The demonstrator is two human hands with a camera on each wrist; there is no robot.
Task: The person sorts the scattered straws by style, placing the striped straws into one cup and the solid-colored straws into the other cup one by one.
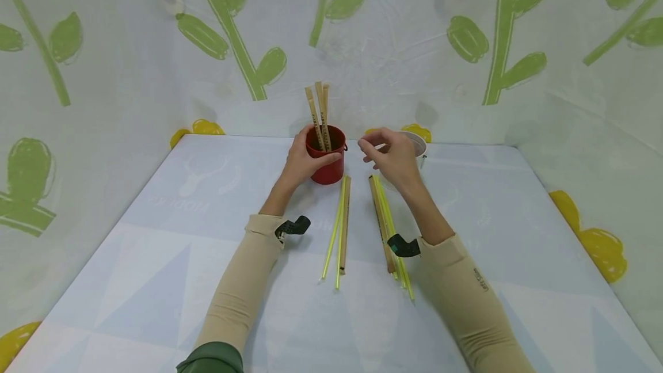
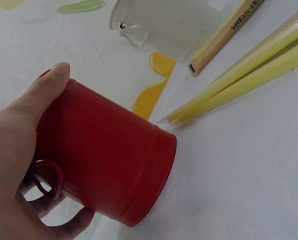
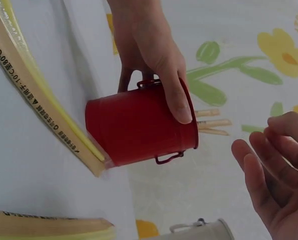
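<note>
My left hand (image 1: 299, 161) grips a small red bucket (image 1: 330, 174) round its side, thumb across the near side near the rim. Several straws in brown paper wrappers (image 1: 322, 113) stand in the bucket, leaning left. In the left wrist view the red bucket (image 2: 103, 155) has a wire handle at its side. My right hand (image 1: 397, 159) hovers to the right of it with loosely bent fingers, and nothing shows between them. Behind that hand stands a white bucket (image 1: 418, 144), partly hidden. The right wrist view shows the right hand (image 3: 279, 170) apart from the red bucket (image 3: 138, 127).
Two yellow straws (image 1: 334, 235) in clear wrappers lie beside a brown-wrapped straw (image 1: 346, 223) in front of the red bucket. Further right lies another group of yellow straws (image 1: 387, 212) and brown-wrapped ones (image 1: 380, 223). A flower-patterned curtain (image 1: 373, 62) borders the table (image 1: 171, 281).
</note>
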